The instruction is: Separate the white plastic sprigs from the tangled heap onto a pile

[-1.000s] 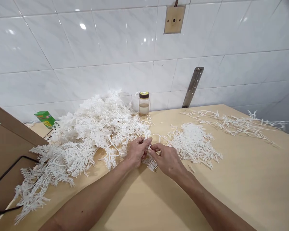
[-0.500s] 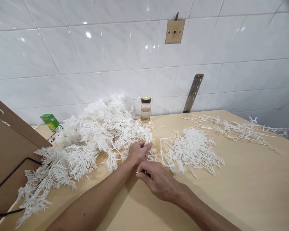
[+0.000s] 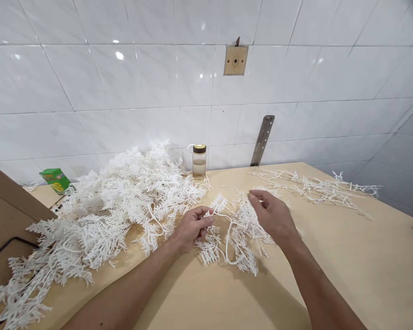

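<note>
Left hand (image 3: 193, 228), frame centre, is pinching a white sprig (image 3: 241, 250) sprawling lower right; right hand (image 3: 272, 214), right of centre, is hovering over loose clippings (image 3: 249, 217) — fingertips nearly meeting, cannot tell whether gripping. Sprig is seemingly overlapping clippings — tugging could snag, scatter them.

You face a wall (image 3: 151, 82) of glossy white tiles with faint grey veining and thin, darker joints. Bright spots of light (image 3: 119, 55) shine back at you from the tiles. High on it, slightly right of centre, sits a yellowed square plate (image 3: 235, 61); below, a tilted metal strip (image 3: 262, 141) with holes rises behind the table (image 3: 347, 266), which has a pale wood-coloured top. To your left stands a brown panel (image 3: 10, 229).
</note>
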Action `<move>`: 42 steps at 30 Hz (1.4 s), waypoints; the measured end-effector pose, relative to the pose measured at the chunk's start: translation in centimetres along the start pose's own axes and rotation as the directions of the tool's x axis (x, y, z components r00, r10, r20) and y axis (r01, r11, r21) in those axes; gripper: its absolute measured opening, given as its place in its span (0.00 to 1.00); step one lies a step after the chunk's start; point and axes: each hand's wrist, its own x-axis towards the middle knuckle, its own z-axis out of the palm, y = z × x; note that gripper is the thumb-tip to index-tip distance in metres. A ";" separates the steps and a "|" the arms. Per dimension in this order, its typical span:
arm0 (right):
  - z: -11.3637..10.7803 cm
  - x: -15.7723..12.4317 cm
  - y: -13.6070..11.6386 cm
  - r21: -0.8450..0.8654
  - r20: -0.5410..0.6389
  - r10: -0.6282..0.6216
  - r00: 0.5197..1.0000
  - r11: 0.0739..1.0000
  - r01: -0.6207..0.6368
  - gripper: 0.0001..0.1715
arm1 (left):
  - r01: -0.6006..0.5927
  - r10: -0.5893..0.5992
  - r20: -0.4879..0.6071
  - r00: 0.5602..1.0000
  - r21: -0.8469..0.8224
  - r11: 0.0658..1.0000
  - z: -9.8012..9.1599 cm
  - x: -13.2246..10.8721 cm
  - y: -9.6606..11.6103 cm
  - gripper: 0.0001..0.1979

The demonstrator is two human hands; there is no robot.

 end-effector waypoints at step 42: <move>4.9 -2.6 -1.0 0.595 0.430 0.096 0.898 0.717 -0.362 0.21 | 0.058 0.001 -0.209 0.978 0.277 0.959 0.9 -0.5 0.5 0.24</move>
